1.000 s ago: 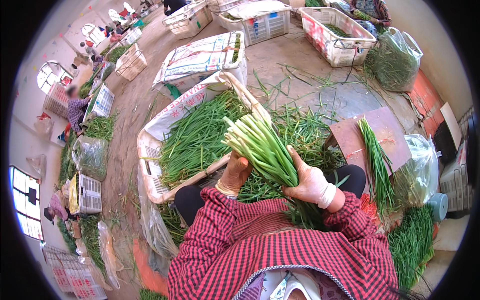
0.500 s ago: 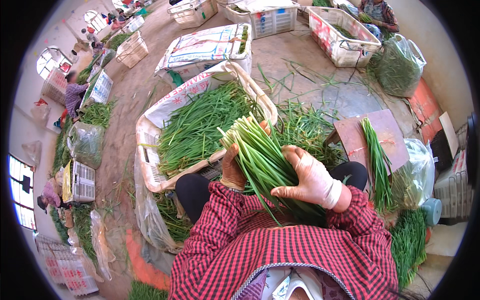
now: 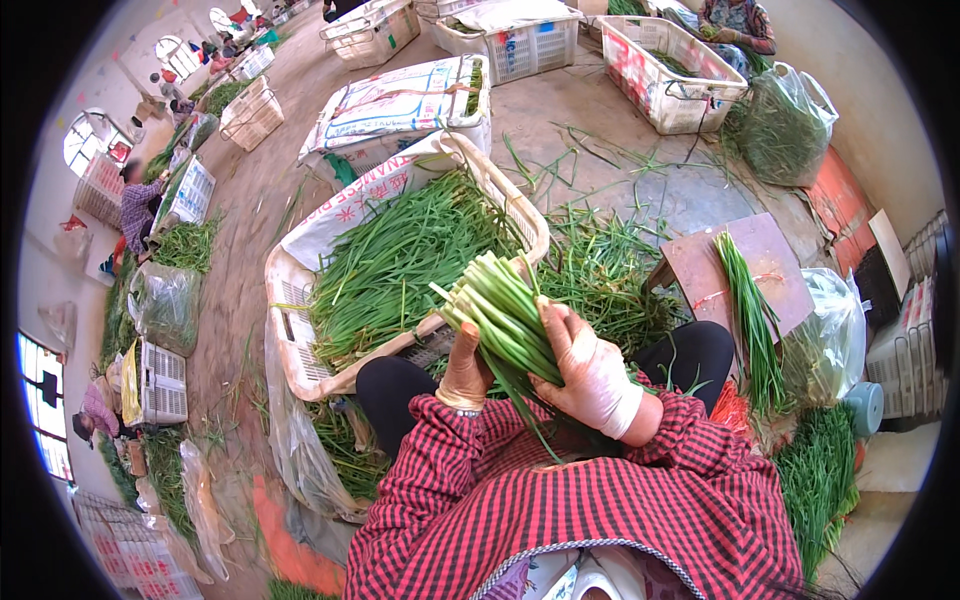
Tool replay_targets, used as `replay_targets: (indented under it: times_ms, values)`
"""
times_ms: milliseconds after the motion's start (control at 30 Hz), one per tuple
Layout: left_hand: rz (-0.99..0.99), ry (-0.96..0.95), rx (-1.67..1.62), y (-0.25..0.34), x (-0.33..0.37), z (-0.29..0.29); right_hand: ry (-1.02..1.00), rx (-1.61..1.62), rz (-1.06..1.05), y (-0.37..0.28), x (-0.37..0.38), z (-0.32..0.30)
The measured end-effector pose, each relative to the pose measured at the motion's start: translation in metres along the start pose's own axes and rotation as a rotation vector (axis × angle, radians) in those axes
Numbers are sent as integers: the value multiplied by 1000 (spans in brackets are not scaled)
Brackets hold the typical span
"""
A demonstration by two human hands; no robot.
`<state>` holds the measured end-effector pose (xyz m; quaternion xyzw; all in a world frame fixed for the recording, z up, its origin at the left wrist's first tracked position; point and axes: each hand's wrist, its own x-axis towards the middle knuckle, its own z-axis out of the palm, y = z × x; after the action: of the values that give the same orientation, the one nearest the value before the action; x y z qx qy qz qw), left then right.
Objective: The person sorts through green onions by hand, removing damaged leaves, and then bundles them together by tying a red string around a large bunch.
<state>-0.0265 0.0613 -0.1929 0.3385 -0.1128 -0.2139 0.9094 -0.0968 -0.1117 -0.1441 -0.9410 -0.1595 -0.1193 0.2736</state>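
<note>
A thick bunch of garlic chives (image 3: 510, 312) is held over my lap, its pale cut stem ends pointing up and away from me. My left hand (image 3: 465, 374) is closed round the left side of the bunch, with its fingers mostly hidden behind the stems. From the right, my right hand (image 3: 592, 372) grips the bunch, its thumb across the front. Thin pale gloves cover both hands. Just beyond them stands a white plastic crate (image 3: 290, 345), lined with a printed sack and full of loose green chives (image 3: 410, 255).
A small stool-like board (image 3: 690, 262) at my right carries a narrow bunch of chives (image 3: 745, 285). Loose leaves (image 3: 610, 270) litter the floor between crate and board. Further off are a sack-covered crate (image 3: 385, 110), a red-marked crate (image 3: 690, 110), a filled plastic bag (image 3: 790, 125) and several seated people.
My right hand has moved up and left along the bunch, nearer its stem ends. The bunch has turned, so the cut ends show more and sit closer together.
</note>
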Motion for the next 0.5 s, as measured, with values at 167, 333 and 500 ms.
replay_targets:
  times_ms: [167,333,500]
  values:
    - [-4,-61,-98,15,12,10,-69,-84,-57,-13,1,-3]
    - [-69,-82,-146,21,23,5,-86,-55,-145,-19,2,-9]
    - [62,53,-272,15,28,19,-123,-65,-96,-9,7,-11]
